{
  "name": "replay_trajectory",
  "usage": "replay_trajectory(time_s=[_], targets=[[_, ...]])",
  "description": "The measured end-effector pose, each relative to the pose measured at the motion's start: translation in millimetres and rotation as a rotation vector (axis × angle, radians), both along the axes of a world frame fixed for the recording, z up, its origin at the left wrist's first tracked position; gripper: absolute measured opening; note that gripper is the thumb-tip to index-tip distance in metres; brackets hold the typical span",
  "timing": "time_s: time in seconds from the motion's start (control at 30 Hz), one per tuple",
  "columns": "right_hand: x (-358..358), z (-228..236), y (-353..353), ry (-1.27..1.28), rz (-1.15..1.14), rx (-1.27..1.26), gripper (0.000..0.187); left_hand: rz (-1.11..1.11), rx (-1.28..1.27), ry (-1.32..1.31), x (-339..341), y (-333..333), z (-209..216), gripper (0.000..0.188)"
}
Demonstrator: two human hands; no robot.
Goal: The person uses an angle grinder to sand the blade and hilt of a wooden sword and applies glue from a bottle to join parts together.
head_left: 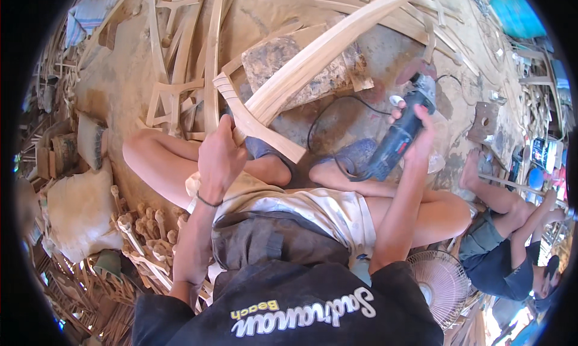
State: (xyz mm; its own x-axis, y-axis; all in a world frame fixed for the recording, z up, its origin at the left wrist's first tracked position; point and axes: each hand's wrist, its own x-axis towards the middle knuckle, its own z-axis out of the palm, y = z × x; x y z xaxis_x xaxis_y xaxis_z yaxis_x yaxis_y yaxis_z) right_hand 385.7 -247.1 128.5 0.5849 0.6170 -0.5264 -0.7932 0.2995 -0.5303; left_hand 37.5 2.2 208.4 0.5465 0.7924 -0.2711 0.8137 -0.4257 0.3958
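Observation:
My left hand (221, 157) is closed round the grip of a pale wooden sword (328, 52). Its curved crossguard (260, 124) sits just past my fingers, and the long blade slants up and away to the right. Part of the grip is hidden by the hand. In my right hand (419, 129) is a dark angle grinder (397, 140), its body held upright and tilted. A reddish-brown disc (414, 71) sits at its far end, apart from the blade. Behind the blade lies a stained block (280, 62) on the ground.
Unfinished wooden swords (212, 57) lie on the ground at the far left, with more pieces at the far right. A black cord (314, 120) loops between my feet and the grinder. Turned wooden pieces (158, 228) are piled at left. A fan (438, 283) and another person (497, 249) are at right.

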Motion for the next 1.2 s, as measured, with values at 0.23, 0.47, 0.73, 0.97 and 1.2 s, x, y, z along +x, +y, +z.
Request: replay_trajectory(time_s=[0.23, 0.47, 0.73, 0.97, 1.2], targets=[[46.5, -62.0, 19.5, 0.591, 0.01, 0.714, 0.085, 0.186, -0.016, -0.516, 23.9, -21.2, 52.3, 0.031], [99.5, -148.3, 43.0, 0.671, 0.036, 0.671, 0.106, 0.295, -0.115, -0.69, 51.4, -29.2, 107.0, 0.024], [109.5, -212.5, 66.5, 0.772, 0.104, 0.747, 0.106, 0.348, -0.289, -0.772, 73.7, -23.1, 98.4, 0.027], [63.2, -165.7, 58.4, 0.117, 0.161, -0.436, 0.06, 0.529, -0.499, -0.848, 113.1, -6.2, 75.2, 0.033], [-3.2, -186.2, 46.5, -0.396, 0.38, -1.252, 0.071, 0.435, -0.621, -0.993, 143.1, 29.5, 44.1, 0.032]])
